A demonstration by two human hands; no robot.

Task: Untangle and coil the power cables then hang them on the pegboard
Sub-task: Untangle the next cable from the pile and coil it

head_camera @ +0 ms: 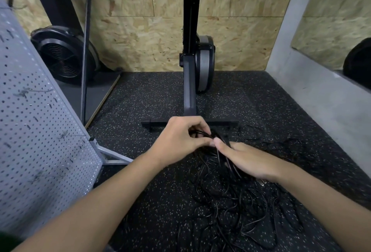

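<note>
While the black cables (pixel 230 209) lie in a loose tangle on the speckled floor mat (pixel 152 171) near the person, both hands work at the tangle's far edge. The left hand (pixel 178 141) pinches a bundle of strands between thumb and curled fingers. The right hand (pixel 245 159) grips strands running beneath its thumb. The grey pegboard (pixel 40 131) stands at left, its holes unoccupied by cables.

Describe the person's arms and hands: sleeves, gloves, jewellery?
Left forearm and right forearm are bare to the frame edge, no sleeves visible. Left hand and right hand: no gloves, rings or watch visible. A dark green scrap in the bottom-left corner may be clothing.
</note>
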